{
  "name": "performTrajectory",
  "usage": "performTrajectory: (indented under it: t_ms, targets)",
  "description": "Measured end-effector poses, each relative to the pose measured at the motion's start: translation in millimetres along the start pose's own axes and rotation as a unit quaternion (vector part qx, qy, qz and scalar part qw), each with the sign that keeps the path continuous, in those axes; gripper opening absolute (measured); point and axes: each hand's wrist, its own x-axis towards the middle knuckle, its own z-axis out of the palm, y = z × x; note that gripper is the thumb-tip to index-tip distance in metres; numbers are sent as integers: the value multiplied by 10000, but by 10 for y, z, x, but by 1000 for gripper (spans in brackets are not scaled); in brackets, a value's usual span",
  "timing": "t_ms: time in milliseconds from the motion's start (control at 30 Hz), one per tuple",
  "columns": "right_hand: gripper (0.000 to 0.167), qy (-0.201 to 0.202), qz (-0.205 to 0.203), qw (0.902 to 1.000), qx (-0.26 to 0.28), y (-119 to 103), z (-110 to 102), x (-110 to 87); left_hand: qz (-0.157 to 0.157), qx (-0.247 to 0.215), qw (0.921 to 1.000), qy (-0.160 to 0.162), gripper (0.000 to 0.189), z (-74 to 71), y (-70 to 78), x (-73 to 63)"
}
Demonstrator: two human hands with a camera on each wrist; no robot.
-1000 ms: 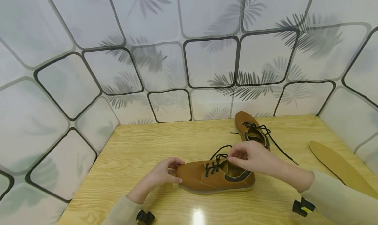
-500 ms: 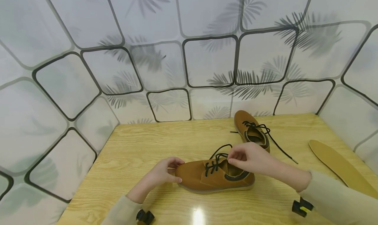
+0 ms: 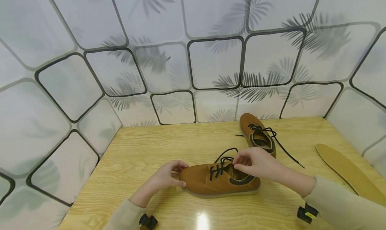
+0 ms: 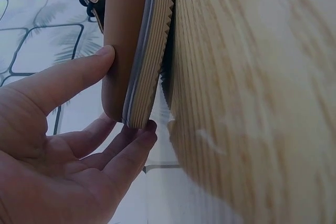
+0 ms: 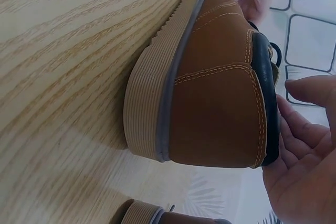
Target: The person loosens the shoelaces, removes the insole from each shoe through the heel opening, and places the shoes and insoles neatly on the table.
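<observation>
A brown leather shoe (image 3: 196, 179) with black laces lies sole down on the wooden table, toe to the left. My left hand (image 3: 166, 176) grips its toe. The left wrist view shows the thumb (image 4: 100, 61) on the upper and fingertips (image 4: 149, 129) by the front of the sole. My right hand (image 3: 256, 161) is over the shoe's opening, thumb and forefinger pinched at the top of the tongue. Its other fingers are curled, reaching behind the dark padded collar (image 5: 265, 98) in the right wrist view. A loop of black lace (image 3: 224, 151) rises beside these fingertips.
Behind the right hand stands a second brown shoe (image 3: 248, 122), its black lace (image 3: 286, 149) trailing to the right. A flat tan insole (image 3: 343, 166) lies at the table's right side, partly behind the right sleeve (image 3: 346, 203). A patterned curtain (image 3: 169, 69) encloses the table (image 3: 144, 142).
The right hand and forearm have shifted very slightly. The left hand and the shoe stay in place.
</observation>
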Motion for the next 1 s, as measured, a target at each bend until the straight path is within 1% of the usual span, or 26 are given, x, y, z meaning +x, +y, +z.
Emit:
performTrajectory:
  t_ms: [267,367,600,700,767,833,900,1000]
  targets:
    - [4,-14,-2,10000,-33,-5,2,-8,20,19,10000,-68,54,-3,-14,1]
    - [5,-26,-25,9999,-139,-16,2,-9,48,50,9999,-93,53,-1,-20,2]
    - [7,2,-69,9989,-454,-19,-1,6,2,238,9997,-57,52,2,-16,2]
    - [10,33,-125,9974,-716,-14,9,16,25,279,9996,-65,52,0,-3,2]
    - [11,-9,-138,9956,-929,-22,21,21,55,287,9995,-79,52,-2,2,2]
    - [13,-106,-165,9918,-1260,-39,39,24,90,269,9996,-91,52,-2,5,0]
    - [14,-264,-114,9858,-1657,-71,57,27,116,262,9995,-95,52,-5,7,-4]
    - [16,-406,-184,9740,-2223,-107,88,37,81,259,9996,-71,52,-15,-1,-4]
